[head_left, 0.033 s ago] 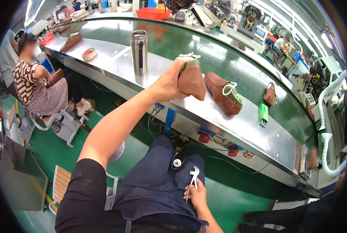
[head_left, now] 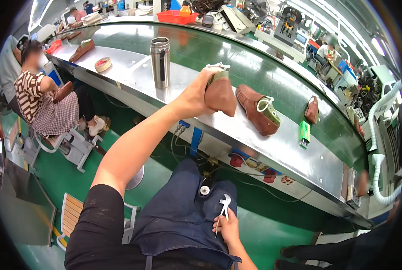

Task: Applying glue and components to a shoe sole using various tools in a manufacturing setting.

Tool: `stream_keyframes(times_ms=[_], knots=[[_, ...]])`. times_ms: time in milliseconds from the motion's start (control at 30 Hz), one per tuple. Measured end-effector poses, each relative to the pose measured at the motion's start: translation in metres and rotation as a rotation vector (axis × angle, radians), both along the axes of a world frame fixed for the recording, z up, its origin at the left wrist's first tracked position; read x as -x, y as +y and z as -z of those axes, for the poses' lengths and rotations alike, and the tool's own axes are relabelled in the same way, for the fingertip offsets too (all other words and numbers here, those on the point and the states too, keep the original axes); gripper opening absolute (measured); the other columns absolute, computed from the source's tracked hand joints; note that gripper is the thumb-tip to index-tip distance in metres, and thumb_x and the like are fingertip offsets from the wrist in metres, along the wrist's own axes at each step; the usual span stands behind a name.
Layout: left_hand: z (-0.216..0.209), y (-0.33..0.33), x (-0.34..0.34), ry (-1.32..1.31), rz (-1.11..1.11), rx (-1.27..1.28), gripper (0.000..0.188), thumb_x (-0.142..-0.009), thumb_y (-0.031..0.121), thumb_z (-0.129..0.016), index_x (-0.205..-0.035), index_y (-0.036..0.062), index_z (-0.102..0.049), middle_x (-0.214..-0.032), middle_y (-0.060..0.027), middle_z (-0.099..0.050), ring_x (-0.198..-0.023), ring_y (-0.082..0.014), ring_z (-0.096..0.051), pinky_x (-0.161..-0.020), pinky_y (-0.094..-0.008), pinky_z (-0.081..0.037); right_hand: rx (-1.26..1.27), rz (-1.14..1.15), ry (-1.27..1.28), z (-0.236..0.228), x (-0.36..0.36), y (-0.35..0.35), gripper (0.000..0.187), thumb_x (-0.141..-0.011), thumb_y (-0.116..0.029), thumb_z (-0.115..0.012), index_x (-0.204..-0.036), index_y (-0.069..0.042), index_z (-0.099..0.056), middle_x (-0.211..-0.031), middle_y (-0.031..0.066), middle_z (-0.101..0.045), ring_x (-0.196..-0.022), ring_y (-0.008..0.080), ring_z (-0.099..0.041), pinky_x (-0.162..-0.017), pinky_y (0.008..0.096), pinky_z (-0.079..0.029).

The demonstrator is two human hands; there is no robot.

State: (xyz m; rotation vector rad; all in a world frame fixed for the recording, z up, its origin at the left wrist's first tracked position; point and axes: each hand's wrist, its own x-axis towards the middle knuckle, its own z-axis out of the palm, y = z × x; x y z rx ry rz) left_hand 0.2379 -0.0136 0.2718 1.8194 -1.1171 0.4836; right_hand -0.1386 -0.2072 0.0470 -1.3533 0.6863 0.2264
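Observation:
My left hand (head_left: 193, 95) reaches over the metal bench edge, its fingers wrapped round a brown leather shoe (head_left: 221, 97). A green shoe last with a white cord loop fills that shoe. Low over my right thigh, my right hand (head_left: 229, 226) is closed on the handles of silver lasting pliers (head_left: 225, 203), jaws pointing up. Just right of the held shoe, a second brown shoe (head_left: 257, 110) lies on the bench, also on a green last with a white cord. A steel flask (head_left: 161, 63) stands upright to the left of my left hand.
A green conveyor belt (head_left: 196, 54) runs behind the metal ledge (head_left: 133, 74). On the ledge are a tape roll (head_left: 103, 65) and a small green box (head_left: 304, 134); another brown shoe (head_left: 312, 110) lies behind the box. A seated person (head_left: 43, 90) holds a brown shoe at left.

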Motion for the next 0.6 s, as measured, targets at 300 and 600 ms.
stream_keyframes(times_ms=[300,600], knots=[[0.001,-0.033,0.025,-0.179,-0.128,0.091,0.104,-0.056,0.010,-0.098,-0.144,0.0079,-0.043,-0.139,-0.0195,-0.048,-0.131,-0.0433,-0.049,-0.110,-0.0483,-0.045,-0.021,0.105,-0.178,-0.016,-0.009,0.007,0.080,-0.089,0.001,-0.075,-0.158,0.003,-0.034,-0.098,0.0091,-0.068,-0.073,0.0134,-0.067,-0.062,0.0276,-0.058],[0.055,-0.040,0.148,0.362,-0.204,0.087,0.109,-0.064,0.031,-0.100,-0.146,-0.0011,-0.037,-0.127,-0.0201,-0.047,-0.123,-0.0376,-0.051,-0.106,-0.0481,-0.044,0.165,0.233,-0.899,-0.112,-0.115,0.036,0.081,-0.076,-0.005,-0.094,-0.138,-0.003,-0.043,-0.137,0.0092,-0.048,-0.121,0.0216,-0.057,-0.105,0.0407,-0.052]])
